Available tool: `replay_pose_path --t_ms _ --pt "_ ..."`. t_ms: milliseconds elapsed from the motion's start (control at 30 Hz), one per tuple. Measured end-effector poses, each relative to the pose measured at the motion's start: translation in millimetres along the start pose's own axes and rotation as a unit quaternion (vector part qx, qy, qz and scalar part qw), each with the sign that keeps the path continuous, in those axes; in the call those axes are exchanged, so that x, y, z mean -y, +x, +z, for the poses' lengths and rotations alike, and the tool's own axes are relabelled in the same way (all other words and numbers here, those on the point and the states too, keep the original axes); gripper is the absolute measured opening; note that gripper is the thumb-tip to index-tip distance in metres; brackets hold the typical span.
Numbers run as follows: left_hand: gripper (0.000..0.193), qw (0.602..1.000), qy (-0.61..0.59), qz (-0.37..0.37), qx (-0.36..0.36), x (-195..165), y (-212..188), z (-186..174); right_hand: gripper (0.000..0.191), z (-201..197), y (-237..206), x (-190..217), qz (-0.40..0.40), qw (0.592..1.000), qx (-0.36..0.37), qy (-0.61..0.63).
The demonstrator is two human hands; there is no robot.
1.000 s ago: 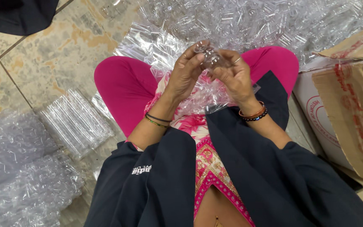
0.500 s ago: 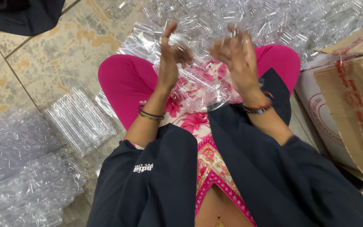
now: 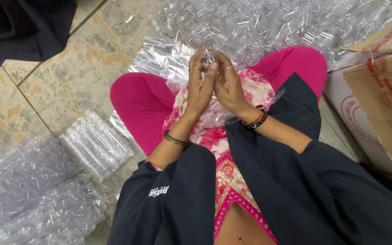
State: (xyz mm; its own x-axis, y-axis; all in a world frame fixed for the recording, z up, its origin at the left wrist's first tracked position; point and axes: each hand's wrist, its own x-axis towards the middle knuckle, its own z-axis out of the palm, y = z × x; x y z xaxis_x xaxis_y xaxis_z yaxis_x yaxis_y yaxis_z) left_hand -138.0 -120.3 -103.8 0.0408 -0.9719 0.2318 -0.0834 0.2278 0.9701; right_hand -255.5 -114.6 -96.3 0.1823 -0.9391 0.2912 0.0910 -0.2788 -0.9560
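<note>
The small clear plastic piece (image 3: 209,58) sits at 12 o'clock of the lap, pinched between the fingertips of both hands, raised above the knees. The left hand (image 3: 200,84) closes narrowly on it from 9 o'clock; the right hand (image 3: 228,84) closes on it from 3 o'clock, palms nearly touching. Its exact shape cannot be told, as the fingers hide most of it. Directly beneath lies a crumpled clear plastic sheet (image 3: 169,59) spread over the pink-clad legs (image 3: 139,104). Beyond it, at 12 to 1 o'clock, a large heap of clear plastic pieces (image 3: 268,22) covers the tiled floor (image 3: 46,90). A flat pack of clear tubes (image 3: 97,144) lies at 8 o'clock, with filled clear bags (image 3: 28,195) farther out at 7 o'clock. A brown cardboard box (image 3: 379,90) stands at 3 o'clock. Risk: the piece is small, smooth and held only at the fingertips; uneven pressure could let it slip into the sheet, where a transparent part would be hard to find.
</note>
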Motion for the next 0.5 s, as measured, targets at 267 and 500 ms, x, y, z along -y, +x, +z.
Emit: replay_pose_path --t_ms 267,500 --pt "0.042 0.85 -0.42 -0.228 0.22 -15 2 -45 0.042 -23 -20 5 0.208 0.875 0.126 0.419" --pt "0.052 0.98 -0.065 -0.167 0.08 -27 -16 -39 0.06 -23 -29 5 0.088 0.954 0.137 -0.253"
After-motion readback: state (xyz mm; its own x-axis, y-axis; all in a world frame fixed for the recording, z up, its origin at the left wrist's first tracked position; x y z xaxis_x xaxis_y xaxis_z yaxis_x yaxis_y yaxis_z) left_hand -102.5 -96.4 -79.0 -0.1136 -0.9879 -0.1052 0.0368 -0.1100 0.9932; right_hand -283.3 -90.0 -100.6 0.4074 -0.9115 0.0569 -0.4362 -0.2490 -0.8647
